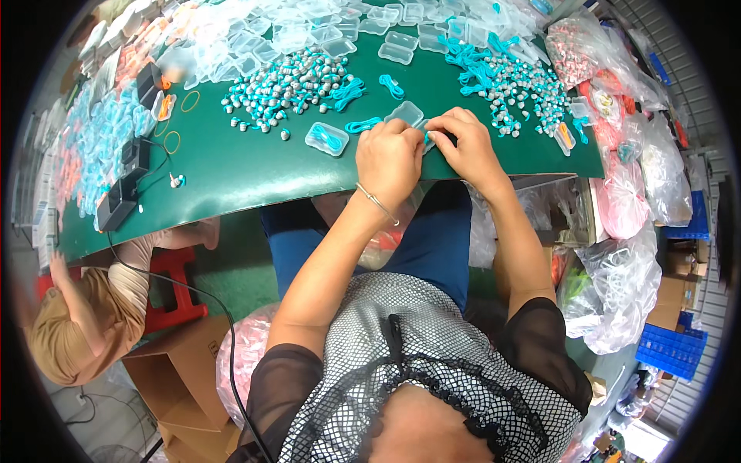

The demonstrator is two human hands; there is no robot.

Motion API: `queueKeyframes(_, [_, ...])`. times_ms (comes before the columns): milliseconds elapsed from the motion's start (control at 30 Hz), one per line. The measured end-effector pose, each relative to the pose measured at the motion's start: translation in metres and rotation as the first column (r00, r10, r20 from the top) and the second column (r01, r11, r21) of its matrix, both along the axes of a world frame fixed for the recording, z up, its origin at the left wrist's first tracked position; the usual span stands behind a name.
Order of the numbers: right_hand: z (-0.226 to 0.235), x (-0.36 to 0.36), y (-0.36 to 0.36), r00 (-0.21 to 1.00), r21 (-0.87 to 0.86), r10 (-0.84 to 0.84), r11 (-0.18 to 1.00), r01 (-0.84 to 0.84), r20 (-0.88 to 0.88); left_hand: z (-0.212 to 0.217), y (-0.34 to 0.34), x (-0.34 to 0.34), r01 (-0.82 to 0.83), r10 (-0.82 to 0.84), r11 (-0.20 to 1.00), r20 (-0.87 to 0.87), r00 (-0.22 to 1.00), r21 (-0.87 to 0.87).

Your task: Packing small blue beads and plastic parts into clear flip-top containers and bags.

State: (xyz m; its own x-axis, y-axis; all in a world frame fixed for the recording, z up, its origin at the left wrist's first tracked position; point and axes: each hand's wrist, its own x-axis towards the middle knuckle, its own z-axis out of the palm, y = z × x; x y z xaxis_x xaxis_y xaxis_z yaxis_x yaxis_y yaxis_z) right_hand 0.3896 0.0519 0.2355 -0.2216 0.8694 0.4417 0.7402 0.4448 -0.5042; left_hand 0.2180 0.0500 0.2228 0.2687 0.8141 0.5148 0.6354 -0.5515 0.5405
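Note:
Close together at the table's near edge, my left hand [390, 158] and my right hand [468, 148] work over a small clear plastic case [407, 113] with its lid up. The fingers of my left hand are curled at the side of the case and partly hide it. My right hand pinches a bit of teal cord [427, 137] at the case, most of it covered by fingers. A teal cord bundle [363, 125] lies just beyond my left hand. Left of it is a closed clear case [326, 139] with teal cord inside. Another cord bundle [391, 86] lies farther back.
On the green table [231, 170] are a heap of small grey-and-teal plugs [289, 86], a second heap [525, 92] with cords, and many clear cases [293, 35] at the back. Black boxes [117, 202] stand left. A person [85, 316] sits at left; plastic bags [621, 193] hang right.

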Motion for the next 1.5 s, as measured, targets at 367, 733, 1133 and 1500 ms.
queueKeyframes(367, [0.019,-0.016,0.056,0.998,-0.101,-0.051,0.994,0.047,-0.039,0.0,-0.015,-0.003,0.005,-0.005,1.0,0.005,1.0,0.023])
queueKeyframes(733, [0.019,-0.005,0.068,0.981,-0.205,0.097,0.97,-0.132,-0.169,-0.001,-0.007,-0.026,0.116,-0.113,0.991,0.041,0.993,-0.061])
queueKeyframes(1133, [0.017,-0.005,0.008,0.905,0.115,0.332,0.921,-0.372,0.265,0.003,-0.002,-0.033,0.205,-0.191,0.972,0.119,0.974,-0.114])
queueKeyframes(1500, [0.011,-0.001,0.033,0.978,-0.02,0.182,0.983,-0.181,0.097,0.002,-0.004,-0.033,0.212,-0.202,0.973,0.115,0.973,-0.089])
